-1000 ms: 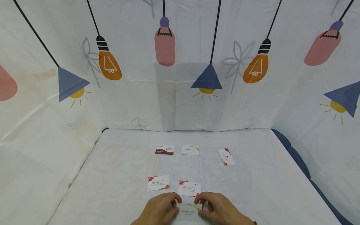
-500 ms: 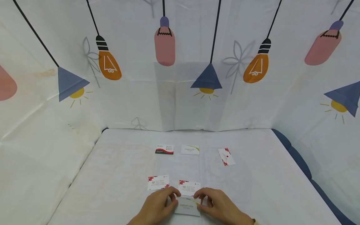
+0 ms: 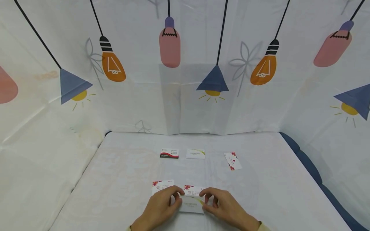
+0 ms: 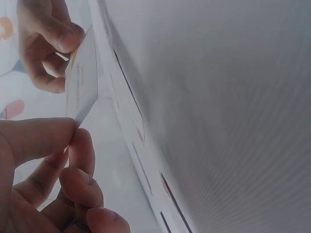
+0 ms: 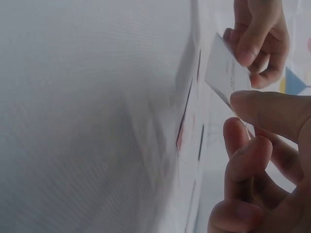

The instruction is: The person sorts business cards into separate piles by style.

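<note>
White card (image 3: 192,204) pinched between left hand (image 3: 158,210) and right hand (image 3: 226,210).

Left hand (image 3: 160,208) & right hand (image 3: 225,208) pinch a card (image 3: 191,205) btwn them, over table (image 3: 115,179).

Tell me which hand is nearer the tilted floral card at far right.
Right. The right hand lies below and slightly left of that floral card; the left hand sits further left.

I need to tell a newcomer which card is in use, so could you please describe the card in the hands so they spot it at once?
On the white table, look at the near edge, where both hands meet. The card is pinched between the left hand and the right hand. Unlike the flower-cornered cards flat beside it, it has a green-yellow swoosh and is lifted off the cloth.
</note>
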Available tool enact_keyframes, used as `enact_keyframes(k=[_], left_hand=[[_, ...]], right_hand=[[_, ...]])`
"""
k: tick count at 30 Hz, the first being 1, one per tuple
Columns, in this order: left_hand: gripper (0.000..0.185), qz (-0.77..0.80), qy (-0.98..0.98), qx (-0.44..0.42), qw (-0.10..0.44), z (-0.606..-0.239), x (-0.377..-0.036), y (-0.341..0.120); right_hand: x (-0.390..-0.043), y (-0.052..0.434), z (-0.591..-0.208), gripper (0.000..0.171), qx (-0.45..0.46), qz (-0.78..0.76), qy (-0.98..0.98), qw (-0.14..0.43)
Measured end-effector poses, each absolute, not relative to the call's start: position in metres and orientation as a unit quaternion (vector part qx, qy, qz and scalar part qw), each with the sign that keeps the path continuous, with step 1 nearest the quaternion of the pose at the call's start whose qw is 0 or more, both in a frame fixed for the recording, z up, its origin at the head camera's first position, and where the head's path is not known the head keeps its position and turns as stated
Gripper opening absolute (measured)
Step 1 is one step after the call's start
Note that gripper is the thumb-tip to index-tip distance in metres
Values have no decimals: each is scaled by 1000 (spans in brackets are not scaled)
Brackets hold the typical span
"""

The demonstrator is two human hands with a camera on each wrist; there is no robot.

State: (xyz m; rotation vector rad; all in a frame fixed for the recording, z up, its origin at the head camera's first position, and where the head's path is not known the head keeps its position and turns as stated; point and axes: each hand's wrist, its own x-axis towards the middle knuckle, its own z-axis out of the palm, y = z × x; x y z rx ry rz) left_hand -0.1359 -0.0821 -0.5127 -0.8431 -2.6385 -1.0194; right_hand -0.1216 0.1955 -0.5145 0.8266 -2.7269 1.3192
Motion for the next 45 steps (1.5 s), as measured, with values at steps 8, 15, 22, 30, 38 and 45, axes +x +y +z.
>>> enact_keyframes(k=[8, 15, 22, 30, 38, 45], left_hand=[[27, -345, -887, -285, 118, -508, -144, -80], [25, -340, -892, -275, 112, -504, -151, -79], [20, -344, -897, -261, 95, -501, -161, -76], [19, -333, -902, -257, 94, -498, -181, -73], [16, -322, -907, -259, 86, -492, -201, -68], [16, -305, -910, -262, 101, -489, -216, -65]], right_hand=[[-130, 194, -509, 30, 262, 426, -865, 28], [-136, 193, -508, 30, 259, 432, -863, 34], [-146, 194, -505, 29, 248, 436, -864, 43], [-159, 194, -501, 28, 225, 426, -875, 57], [-177, 196, -501, 31, 206, 416, -881, 87], [-190, 196, -502, 31, 176, 413, -891, 69]])
